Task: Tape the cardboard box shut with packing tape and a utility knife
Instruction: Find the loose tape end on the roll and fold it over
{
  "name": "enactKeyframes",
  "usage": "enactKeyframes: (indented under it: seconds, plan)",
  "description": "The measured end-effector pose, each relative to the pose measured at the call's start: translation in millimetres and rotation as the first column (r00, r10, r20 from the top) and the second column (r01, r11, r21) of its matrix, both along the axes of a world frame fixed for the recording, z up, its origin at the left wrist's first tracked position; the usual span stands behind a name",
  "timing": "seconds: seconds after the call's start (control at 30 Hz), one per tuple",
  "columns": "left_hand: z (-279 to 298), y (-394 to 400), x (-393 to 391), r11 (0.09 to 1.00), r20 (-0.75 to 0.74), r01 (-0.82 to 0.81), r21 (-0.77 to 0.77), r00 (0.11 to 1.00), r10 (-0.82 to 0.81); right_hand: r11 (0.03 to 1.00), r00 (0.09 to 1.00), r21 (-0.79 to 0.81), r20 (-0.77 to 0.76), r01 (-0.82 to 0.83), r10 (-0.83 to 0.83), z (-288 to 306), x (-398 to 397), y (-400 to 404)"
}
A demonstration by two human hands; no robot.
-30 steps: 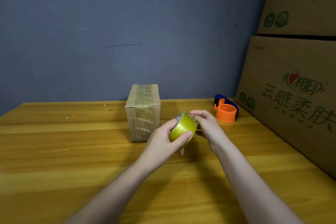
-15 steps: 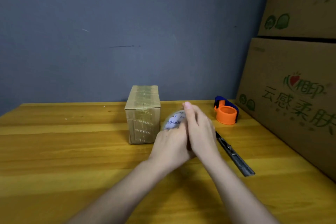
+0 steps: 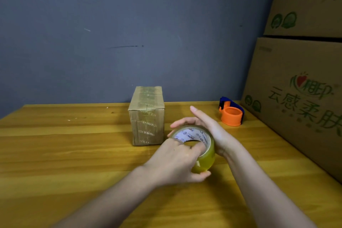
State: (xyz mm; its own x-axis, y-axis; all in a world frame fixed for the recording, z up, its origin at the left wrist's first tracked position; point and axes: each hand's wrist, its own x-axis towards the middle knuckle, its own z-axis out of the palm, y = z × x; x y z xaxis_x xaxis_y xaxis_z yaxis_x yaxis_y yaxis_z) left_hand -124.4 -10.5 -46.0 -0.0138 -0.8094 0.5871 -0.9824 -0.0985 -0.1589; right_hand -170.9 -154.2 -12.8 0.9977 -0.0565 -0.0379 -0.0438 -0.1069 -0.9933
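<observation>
Dim soft indoor light, faint shadows under the forearms, slight overall blur, wide-angle bending at edges

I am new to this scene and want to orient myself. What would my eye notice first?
First, the tape roll at the centre, gripped by the left hand, with the right hand against its far side. Just behind it stands the small box on the table. An orange dispenser sits at the right.
</observation>
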Motion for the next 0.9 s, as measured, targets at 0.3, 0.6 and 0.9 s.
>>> enactKeyframes:
  seconds: [0.3, 0.6, 0.9]
  plan:
    - [7, 6, 4, 1.0, 0.103, 0.006, -0.016, 0.995, -0.004, 0.994, 0.998, 0.083, 0.007, 0.067, -0.068, -10, 10, -3]
    - [-6, 3, 0, 0.997, 0.077, 0.055, 0.047, 0.995, -0.058, 0.98, 0.982, 0.095, -0.088, 0.175, -0.167, -18, 20, -13]
    - [8, -25, -2, 0.959, -0.388, -0.28, 0.049, 0.879, 0.276, 0.64, 0.633, -0.145, 0.418, 0.755, -0.652, -27, 5, 5]
